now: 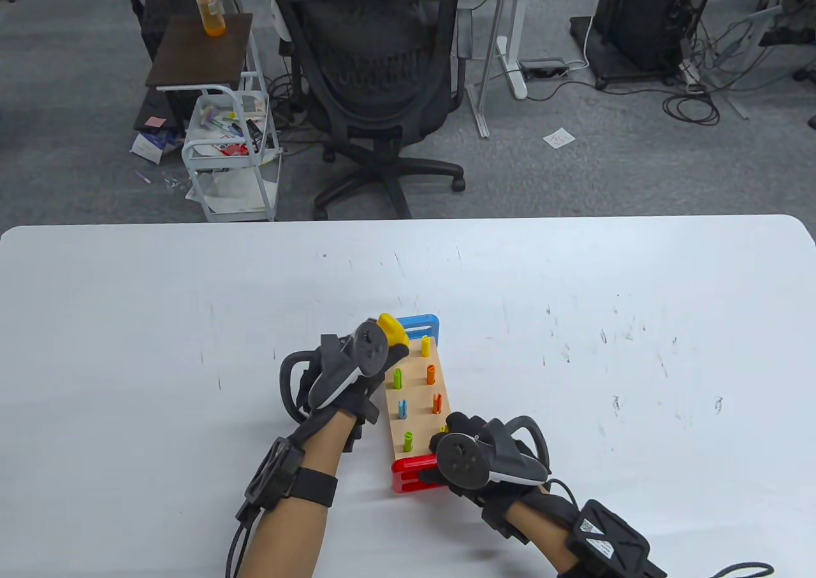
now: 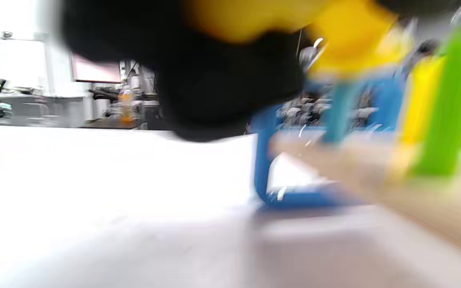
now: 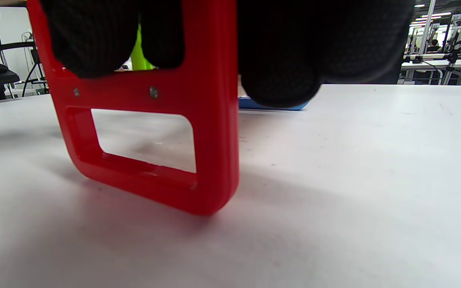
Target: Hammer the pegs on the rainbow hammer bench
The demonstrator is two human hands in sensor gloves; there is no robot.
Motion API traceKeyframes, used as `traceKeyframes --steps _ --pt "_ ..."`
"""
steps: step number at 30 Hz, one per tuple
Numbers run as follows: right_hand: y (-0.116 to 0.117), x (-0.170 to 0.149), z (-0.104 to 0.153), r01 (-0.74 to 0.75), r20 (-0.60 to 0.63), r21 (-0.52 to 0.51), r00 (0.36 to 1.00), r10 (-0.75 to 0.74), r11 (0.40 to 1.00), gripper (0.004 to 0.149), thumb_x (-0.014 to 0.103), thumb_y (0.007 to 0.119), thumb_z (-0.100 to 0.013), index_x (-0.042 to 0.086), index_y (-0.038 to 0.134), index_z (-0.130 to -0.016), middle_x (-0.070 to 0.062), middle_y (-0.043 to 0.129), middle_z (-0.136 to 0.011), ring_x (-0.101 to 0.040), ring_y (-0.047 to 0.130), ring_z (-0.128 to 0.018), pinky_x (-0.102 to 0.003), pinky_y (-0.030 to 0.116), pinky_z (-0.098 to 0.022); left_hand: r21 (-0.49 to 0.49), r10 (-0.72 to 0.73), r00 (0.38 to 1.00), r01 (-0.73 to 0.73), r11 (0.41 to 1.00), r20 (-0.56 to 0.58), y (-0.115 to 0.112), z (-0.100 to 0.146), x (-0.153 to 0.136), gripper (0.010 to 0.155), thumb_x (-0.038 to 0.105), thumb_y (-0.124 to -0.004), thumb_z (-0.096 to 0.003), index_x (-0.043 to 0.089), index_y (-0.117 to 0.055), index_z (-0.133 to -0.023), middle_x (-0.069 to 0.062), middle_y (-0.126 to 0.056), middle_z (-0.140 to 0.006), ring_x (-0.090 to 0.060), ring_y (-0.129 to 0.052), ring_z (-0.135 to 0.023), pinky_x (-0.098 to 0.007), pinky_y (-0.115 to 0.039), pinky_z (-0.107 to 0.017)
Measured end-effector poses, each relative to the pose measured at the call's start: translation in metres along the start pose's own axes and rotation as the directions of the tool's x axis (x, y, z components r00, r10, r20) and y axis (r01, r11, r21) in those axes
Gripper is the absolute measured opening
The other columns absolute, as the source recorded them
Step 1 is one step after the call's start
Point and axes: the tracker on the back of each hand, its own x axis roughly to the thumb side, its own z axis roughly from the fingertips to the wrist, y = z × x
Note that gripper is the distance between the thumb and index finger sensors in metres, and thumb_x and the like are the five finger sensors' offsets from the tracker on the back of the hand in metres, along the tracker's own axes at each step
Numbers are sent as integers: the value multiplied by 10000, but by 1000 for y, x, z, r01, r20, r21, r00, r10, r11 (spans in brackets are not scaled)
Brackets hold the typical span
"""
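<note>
Table view: bench [image 1: 417, 406] on the table [image 1: 191, 323], hammer [image 1: 393, 329] raised at its far end.
Right hand [image 1: 475, 454] clasps the red leg [image 3: 210, 132], fingers curled over its top, steadying the bench. Left hand [image 1: 350, 364] grips the hammer, its yellow head just beyond the fingertips. Judging by this, a strike is in hand; the next move calls for a straight blow onto the nearest standing peg [image 1: 425, 345].

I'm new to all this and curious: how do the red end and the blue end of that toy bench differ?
The red plastic end frame is the near end; the blue plastic end frame is the far end. The right hand has its grip on the bench at the red end; near the blue end the left hand holds a yellow hammer. Both stand on the white table, holding up the same wooden peg board.
</note>
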Motion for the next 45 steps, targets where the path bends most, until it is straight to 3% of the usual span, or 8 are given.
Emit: traceKeyframes --steps 8,13,19,30,33,36,38,45 --pt "0 0 0 1 2 -2 1000 -1 1000 380 496 770 -528 162 842 -695 -201 808 -792 -366 932 -584 -565 798 -504 277 182 980 -196 941 78 63 19 -2 744 759 -653 -441 334 -741 -1045 41 -1044 -628 -176 -1118 -352 -287 -936 -214" --pt "0 0 0 -1 0 -5 1000 1 1000 379 497 769 -529 165 840 -696 -199 808 -793 -361 933 -584 -563 800 -503 316 157 985 -172 933 73 60 22 -8 743 757 -646 -444 334 -734 -1049 40 -1041 -636 -178 -1117 -361 -289 -938 -221" --pt "1 0 0 1 0 -10 1000 -1 1000 379 499 769 -528 166 840 -695 -198 808 -792 -360 933 -583 -561 801 -503 -55 -129 990 125 991 -55 2 0 -7 750 788 -566 -438 394 -632 -1072 122 -1013 -683 -91 -1132 -423 -235 -972 -284" --pt "1 -1 1 4 1 -14 1000 -4 1000 381 502 768 -530 166 840 -695 -198 808 -791 -360 933 -583 -561 800 -503 401 190 961 -257 879 200 60 21 -1 747 759 -627 -445 343 -703 -1062 43 -1030 -651 -176 -1112 -390 -305 -941 -261" --pt "2 -1 1 2 0 -16 1000 -2 1000 384 505 767 -530 166 838 -696 -197 809 -791 -360 932 -583 -560 800 -503 282 139 975 -184 942 172 33 9 3 747 756 -640 -443 334 -724 -1053 34 -1037 -640 -181 -1115 -377 -309 -941 -251" --pt "2 -1 1 1 -1 -14 1000 -1 1000 384 505 764 -531 166 837 -696 -196 808 -791 -359 932 -584 -561 799 -504 -153 -122 992 118 981 -17 2 -7 2 737 789 -579 -446 384 -654 -1057 110 -1010 -687 -103 -1124 -436 -251 -968 -302" --pt "1 -1 1 1 0 -13 1000 -1 1000 383 505 763 -533 167 838 -695 -196 807 -791 -361 932 -584 -561 799 -504 74 36 999 -37 997 21 9 -2 -1 739 743 -689 -437 308 -778 -1028 18 -1057 -615 -198 -1123 -348 -326 -943 -231" --pt "2 -2 1 1 1 -19 1000 -1 1000 382 505 756 -537 167 838 -693 -196 810 -788 -360 933 -582 -562 799 -502 355 301 935 -350 867 188 63 21 -9 738 761 -650 -447 337 -721 -1047 49 -1030 -650 -169 -1114 -393 -304 -946 -266"
